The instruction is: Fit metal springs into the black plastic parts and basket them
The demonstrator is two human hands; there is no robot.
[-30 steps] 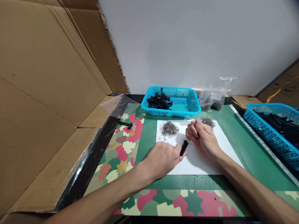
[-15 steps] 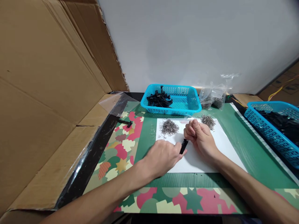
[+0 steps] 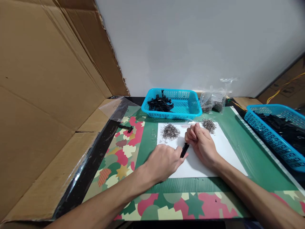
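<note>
Two-handed pose above the white sheet [image 3: 226, 156];
your left hand [image 3: 164, 160], knuckles up, grips a black part [image 3: 184, 150]; your right hand [image 3: 202, 143], thumb uppermost, curls its fingers [image 3: 190, 133]; any grasp is hidden.

Your left hand [image 3: 164, 161] pinches a black part [image 3: 184, 150] beside your curled right hand [image 3: 203, 144]. Beyond your fingers [image 3: 177, 153], two metal-piece piles [image 3: 171, 131] lie on white paper [image 3: 224, 149]; a blue basket [image 3: 171, 115] sits farther back.
</note>
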